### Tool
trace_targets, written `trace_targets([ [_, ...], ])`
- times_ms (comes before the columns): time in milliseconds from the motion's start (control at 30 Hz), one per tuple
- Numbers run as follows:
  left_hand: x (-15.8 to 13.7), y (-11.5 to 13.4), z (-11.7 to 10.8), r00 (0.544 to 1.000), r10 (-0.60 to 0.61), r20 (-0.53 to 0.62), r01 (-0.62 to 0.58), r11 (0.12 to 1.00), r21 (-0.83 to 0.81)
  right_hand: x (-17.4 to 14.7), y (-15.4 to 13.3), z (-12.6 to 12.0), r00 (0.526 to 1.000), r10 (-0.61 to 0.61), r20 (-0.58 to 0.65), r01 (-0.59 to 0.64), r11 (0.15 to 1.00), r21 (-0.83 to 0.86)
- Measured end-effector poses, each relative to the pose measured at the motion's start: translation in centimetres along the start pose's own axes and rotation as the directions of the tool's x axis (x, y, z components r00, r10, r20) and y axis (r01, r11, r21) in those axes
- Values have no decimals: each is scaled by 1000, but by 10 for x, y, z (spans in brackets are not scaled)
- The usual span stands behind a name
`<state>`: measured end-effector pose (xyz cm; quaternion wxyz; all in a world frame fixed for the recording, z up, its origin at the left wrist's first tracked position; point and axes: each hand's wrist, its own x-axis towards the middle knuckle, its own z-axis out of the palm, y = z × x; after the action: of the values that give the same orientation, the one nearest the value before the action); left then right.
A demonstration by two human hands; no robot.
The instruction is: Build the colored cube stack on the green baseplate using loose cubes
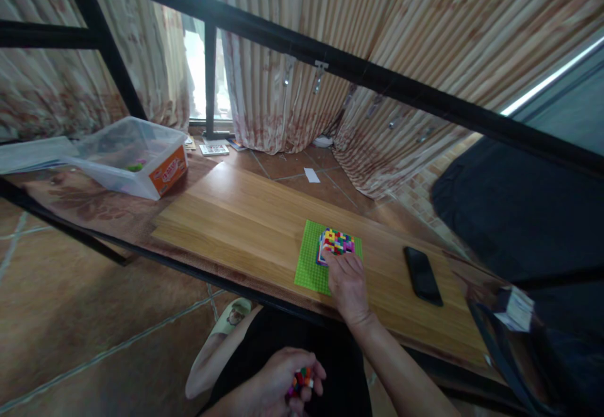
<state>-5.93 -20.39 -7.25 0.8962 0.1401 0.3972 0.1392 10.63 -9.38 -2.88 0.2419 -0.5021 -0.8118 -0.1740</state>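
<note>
A low stack of small multicoloured toy building bricks [337, 241] is built up on a green studded baseplate [311, 269]. My right hand [348, 282] reaches over the front of the plate, fingers curled together and touching the stack's near side. Whether a brick is between those fingertips is hidden. Above my lap, my left hand [283, 376] is cupped with its fingers curled round several loose toy bricks [302, 379] in red, orange, white and other colours.
The baseplate rests on a wooden board [245, 216]. To its right lies a black phone [423, 275]. A clear plastic box [127, 159] with an orange label stands at the far left, a few pieces inside. A dark metal rail [283, 36] crosses beyond the board.
</note>
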Motion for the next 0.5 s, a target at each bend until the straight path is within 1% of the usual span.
trace_targets([
  [100, -2, 6, 2, 999, 44, -19, -45, 998, -52, -2, 0, -3, 998, 55, 5, -55, 998, 42],
  [167, -8, 14, 4, 995, 98, -26, -100, 990, -102, -8, -2, -7, 986, 164, -35, -160, 983, 90],
  [200, -12, 20, 4, 991, 127, -35, -131, 982, -135, -12, -5, -9, 968, 244, -68, -233, 964, 130],
  [233, -16, 26, 5, 986, 160, -41, -165, 971, -171, -18, -9, -12, 939, 331, -96, -310, 932, 186],
  [300, -24, 40, 6, 972, 224, -63, -233, 931, -280, -29, -21, -19, 862, 495, -109, -439, 837, 327],
  [367, -30, 51, 5, 962, 270, -49, -267, 882, -387, -39, -36, -28, 794, 604, -63, -515, 725, 458],
  [400, -31, 56, 5, 954, 297, -41, -285, 854, -435, -43, -44, -33, 771, 636, -31, -538, 677, 503],
  [433, -32, 59, 5, 947, 318, -42, -299, 829, -473, -46, -52, -37, 758, 652, 3, -553, 640, 534],
  [467, -32, 62, 5, 941, 336, -41, -309, 806, -505, -49, -59, -41, 756, 653, 37, -560, 616, 554],
  [500, -32, 63, 5, 937, 347, -40, -314, 787, -531, -51, -66, -45, 768, 636, 73, -557, 607, 567],
])
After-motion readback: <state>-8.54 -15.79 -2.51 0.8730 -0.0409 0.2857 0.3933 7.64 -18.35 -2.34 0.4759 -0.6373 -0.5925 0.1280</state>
